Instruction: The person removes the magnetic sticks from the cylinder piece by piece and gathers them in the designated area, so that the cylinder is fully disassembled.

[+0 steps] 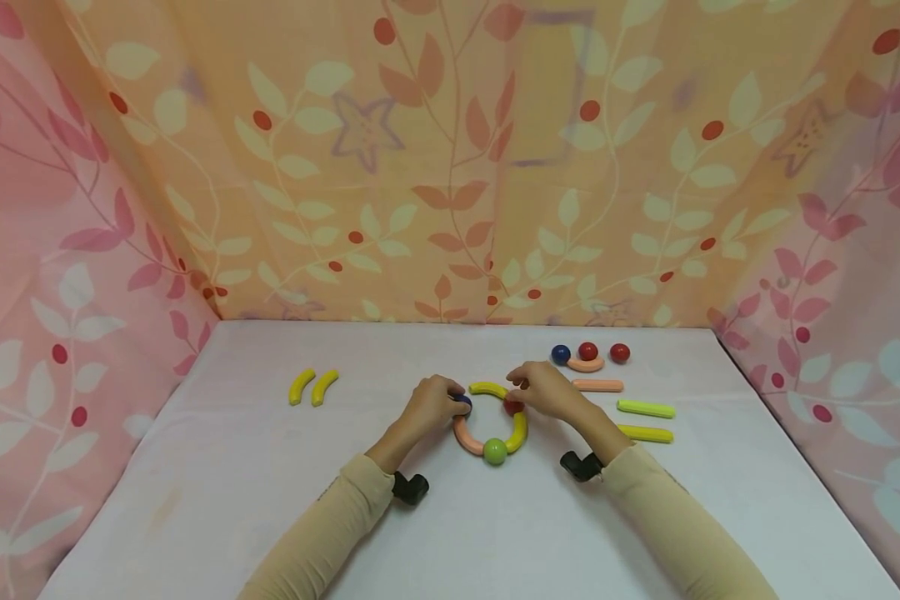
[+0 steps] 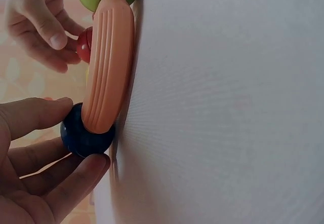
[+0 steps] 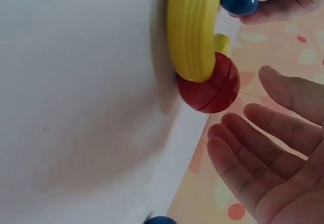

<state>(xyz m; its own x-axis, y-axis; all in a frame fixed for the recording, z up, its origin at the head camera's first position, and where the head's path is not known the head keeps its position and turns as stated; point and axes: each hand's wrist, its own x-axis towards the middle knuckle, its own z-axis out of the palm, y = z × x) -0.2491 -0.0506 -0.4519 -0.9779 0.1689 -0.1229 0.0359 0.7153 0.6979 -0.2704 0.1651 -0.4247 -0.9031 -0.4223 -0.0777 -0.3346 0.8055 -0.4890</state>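
A ring of curved bars and balls lies on the white table. My left hand (image 1: 429,406) pinches the blue ball (image 2: 83,137) at its left side, thumb and fingers on either side of it. From that ball a salmon curved bar (image 2: 110,64) runs to a green ball (image 1: 495,451) at the near end. A yellow curved bar (image 3: 193,29) joins the green ball to a red ball (image 3: 215,89). Beside the red ball, my right hand (image 1: 546,390) has its fingers spread and apart from it in the right wrist view. Another yellow curved bar (image 1: 487,387) forms the far side.
Two yellow curved bars (image 1: 325,387) lie at the left. At the back right are a blue ball (image 1: 561,355), two red balls (image 1: 619,353) and a salmon curved bar (image 1: 587,365). A salmon straight bar (image 1: 598,386) and two yellow-green straight bars (image 1: 647,408) lie near my right forearm.
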